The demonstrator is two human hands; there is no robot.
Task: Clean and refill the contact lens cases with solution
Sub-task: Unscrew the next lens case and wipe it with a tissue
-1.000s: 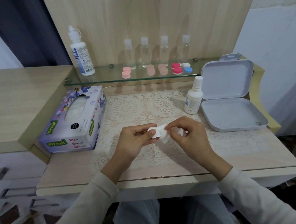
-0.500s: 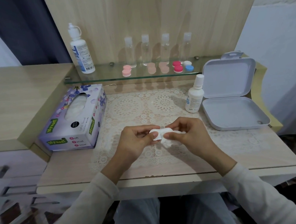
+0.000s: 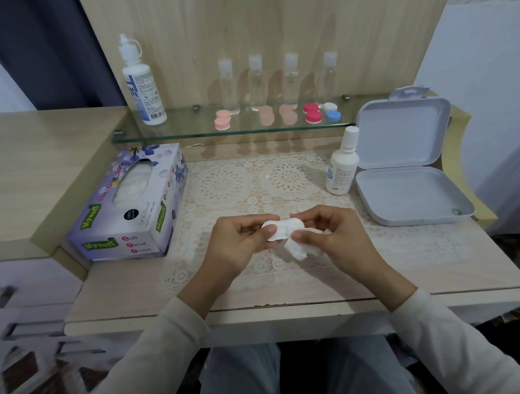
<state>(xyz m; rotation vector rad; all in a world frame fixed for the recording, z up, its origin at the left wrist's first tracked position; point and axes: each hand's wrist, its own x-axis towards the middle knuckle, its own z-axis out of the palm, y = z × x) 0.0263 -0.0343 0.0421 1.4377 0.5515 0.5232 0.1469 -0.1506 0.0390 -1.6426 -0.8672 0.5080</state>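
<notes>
1. Fingers (image 3: 248,221) of left hand (image 3: 237,246) are curled; the left end of the white contact lens case (image 3: 281,229) is pinched between thumb and fingertips.
2. Case is held above the lace mat (image 3: 222,186), mid-desk, between both hands. Its long axis is laid left-to-right, nearly level.
3. Right end of case is touched by right hand (image 3: 339,241). A crumpled tissue (image 3: 297,250) is pinched in its curled fingers, just below the case's right half.
4. Step is judged as wiping. Caps cannot be made out, so open wells are assumed, not seen.
5. Key relation: tissue lies below-right of case, so the right well is best reached by the right hand, with the left hand kept as holder.
6. Small solution bottle (image 3: 341,168) is stood behind-right, nearer the right hand. Refill is judged not yet begun.
</notes>
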